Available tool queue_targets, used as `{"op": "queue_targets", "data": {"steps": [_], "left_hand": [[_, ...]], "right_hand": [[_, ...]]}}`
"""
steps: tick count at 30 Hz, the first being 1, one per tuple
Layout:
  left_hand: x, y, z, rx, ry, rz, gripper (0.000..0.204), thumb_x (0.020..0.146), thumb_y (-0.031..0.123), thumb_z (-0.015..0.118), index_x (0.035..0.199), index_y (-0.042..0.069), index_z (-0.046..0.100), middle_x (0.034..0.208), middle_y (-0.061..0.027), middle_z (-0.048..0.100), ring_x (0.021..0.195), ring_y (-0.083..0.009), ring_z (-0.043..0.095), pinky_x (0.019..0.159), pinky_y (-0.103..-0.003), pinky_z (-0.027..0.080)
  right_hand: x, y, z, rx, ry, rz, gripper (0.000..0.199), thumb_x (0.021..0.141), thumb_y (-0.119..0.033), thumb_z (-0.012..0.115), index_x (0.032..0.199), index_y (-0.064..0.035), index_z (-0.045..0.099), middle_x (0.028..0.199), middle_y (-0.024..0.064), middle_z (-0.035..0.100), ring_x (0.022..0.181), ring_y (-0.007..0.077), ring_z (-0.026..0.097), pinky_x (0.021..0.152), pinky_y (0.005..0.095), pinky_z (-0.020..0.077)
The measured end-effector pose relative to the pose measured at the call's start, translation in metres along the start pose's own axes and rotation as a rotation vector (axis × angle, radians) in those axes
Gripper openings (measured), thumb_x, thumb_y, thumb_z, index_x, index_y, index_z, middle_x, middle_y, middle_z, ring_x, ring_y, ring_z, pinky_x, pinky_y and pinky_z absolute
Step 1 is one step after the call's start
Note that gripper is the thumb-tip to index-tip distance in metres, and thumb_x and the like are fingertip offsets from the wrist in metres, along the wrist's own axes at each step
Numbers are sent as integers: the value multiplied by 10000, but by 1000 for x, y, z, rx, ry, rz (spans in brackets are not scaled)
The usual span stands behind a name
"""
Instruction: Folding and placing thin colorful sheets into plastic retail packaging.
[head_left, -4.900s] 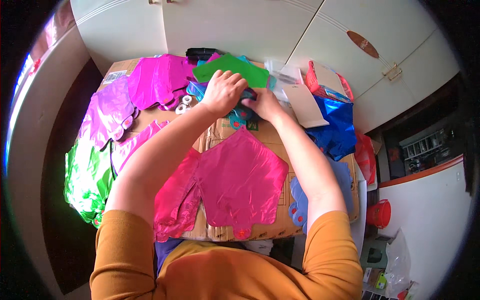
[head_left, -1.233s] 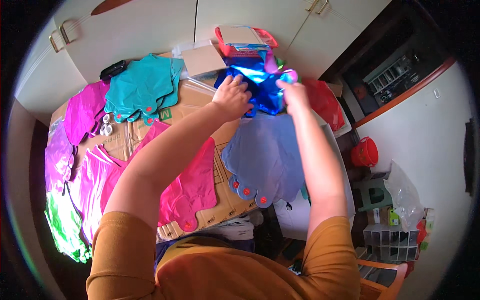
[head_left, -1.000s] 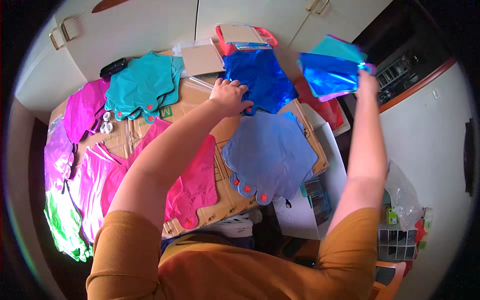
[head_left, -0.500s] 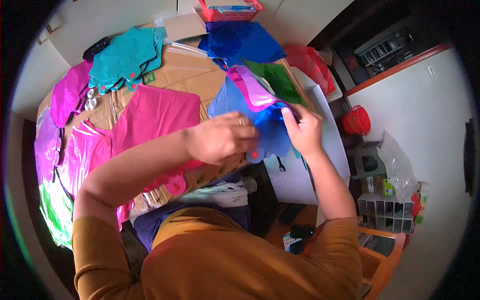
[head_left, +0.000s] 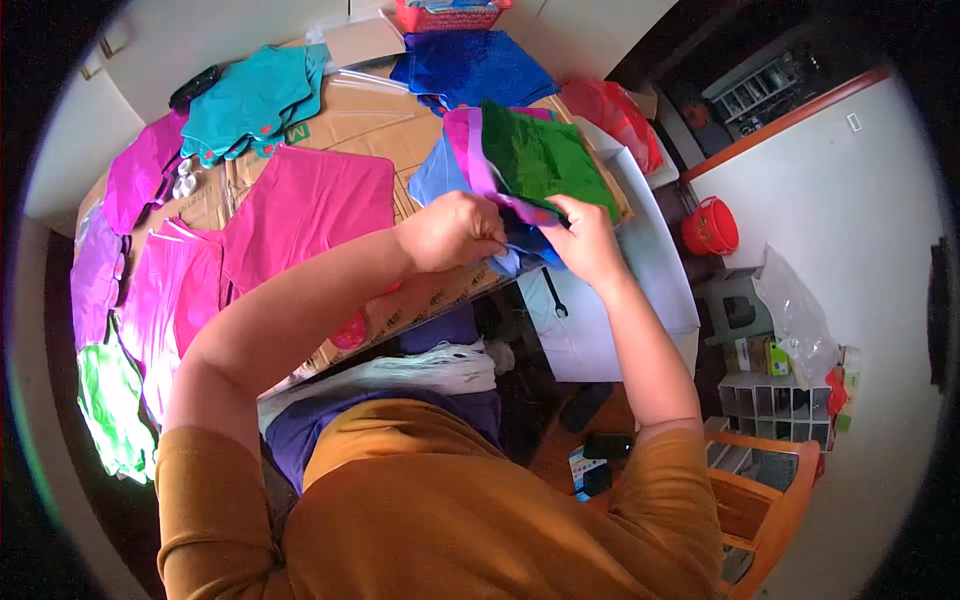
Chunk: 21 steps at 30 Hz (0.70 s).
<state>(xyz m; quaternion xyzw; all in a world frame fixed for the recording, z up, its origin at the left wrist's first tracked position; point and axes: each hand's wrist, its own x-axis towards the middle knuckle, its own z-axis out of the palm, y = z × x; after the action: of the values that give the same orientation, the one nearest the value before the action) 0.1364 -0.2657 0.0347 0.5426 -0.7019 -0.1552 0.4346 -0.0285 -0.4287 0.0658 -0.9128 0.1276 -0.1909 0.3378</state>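
While foil sheets are crowding the worktop [head_left: 380,110], we are pinching a stack of foil sheets [head_left: 520,165] over its near-right edge, left hand [head_left: 455,230] and right hand [head_left: 585,240] both closed tight.

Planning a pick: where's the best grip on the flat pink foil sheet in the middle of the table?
Take the pink sheet by its near edge, from the person's side. It lies flat on cardboard; that edge overhangs the table front, so fingers can pinch above and below. Other sides are crowded by neighbouring sheets.

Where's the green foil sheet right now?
The green foil sheet is on top of the small stack held in both hands, right of centre in the head view, just beyond the right hand and nearer than the blue pile.
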Motion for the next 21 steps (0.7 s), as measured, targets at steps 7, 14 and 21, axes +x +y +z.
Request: {"op": "queue_targets", "data": {"steps": [7, 14, 21], "left_hand": [[22, 0, -14, -288, -86, -498, 148, 850, 170, 732, 899, 30, 732, 751, -38, 668, 706, -108, 608, 642, -296, 496], [26, 3, -3, 128, 179, -85, 141, 789, 147, 685, 889, 53, 712, 781, -68, 646, 761, -218, 635, 709, -339, 503], [22, 35, -7, 1091, 37, 351, 208, 785, 265, 566, 935, 152, 657, 1032, -34, 579, 1061, -235, 524, 905, -393, 404]], "right_hand": [[2, 6, 0, 101, -33, 95, 295, 839, -176, 668, 1052, 27, 673, 874, 192, 709, 753, 180, 681, 703, 334, 515], [3, -15, -17, 188, -231, 115, 304, 814, -179, 711, 1062, -6, 673, 922, 161, 721, 830, 179, 681, 768, 343, 514], [7, 2, 1, 255, 166, 170, 226, 813, -117, 727, 1024, -36, 710, 898, 80, 729, 810, 140, 656, 758, 315, 510]]}}
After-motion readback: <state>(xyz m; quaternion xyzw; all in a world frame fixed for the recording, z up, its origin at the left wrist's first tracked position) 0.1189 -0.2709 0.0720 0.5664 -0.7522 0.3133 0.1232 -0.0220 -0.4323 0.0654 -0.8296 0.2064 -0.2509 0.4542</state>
